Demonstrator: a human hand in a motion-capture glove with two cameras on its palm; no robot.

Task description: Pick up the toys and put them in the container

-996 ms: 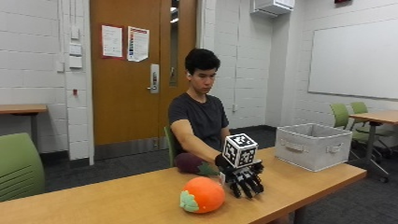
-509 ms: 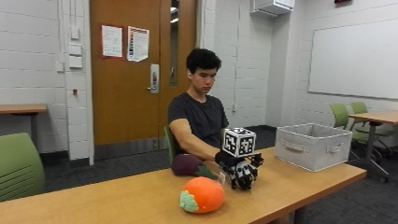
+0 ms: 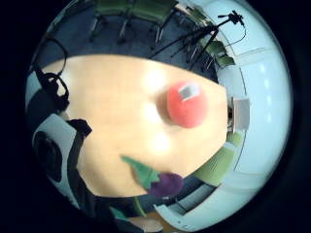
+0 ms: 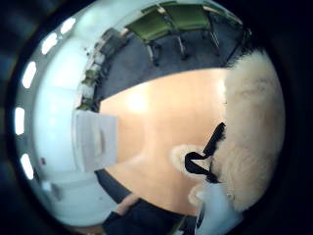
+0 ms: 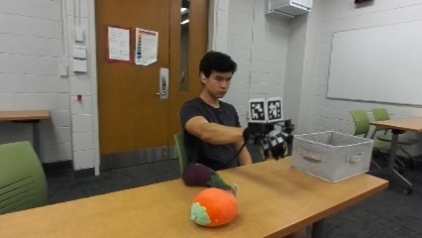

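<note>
Outside view. Long light wooden table (image 5: 296,191), taken as landmark. Person seated behind it; black-gloved right hand (image 5: 274,140) raised above the table surface, just beside the grey fabric container with handle loops (image 5: 332,154), which stands at the table's end. The glove is curled round something, largely hidden from this side. Round orange plush toy with green leaf cap (image 5: 214,207) lies on the table near its front edge, well apart from the container. Purple plush aubergine with green stem (image 5: 203,176) lies on the table behind the orange toy, near the person's body.

Little-finger-side palm view. Table seen from above; orange plush with a white tag (image 3: 187,104) lies on it; purple aubergine (image 3: 165,183) lies at the table edge with its green stem pointing inward over the wood. Green chairs (image 3: 131,10) and a tripod (image 3: 209,35) stand on the dark carpet beyond the table.

Thumb-side palm view. Cream fluffy plush toy (image 4: 252,132) fills the side next to the palm, pressed against it and held there by the fingers. Container (image 4: 96,141) stands at the table's end below.
</note>
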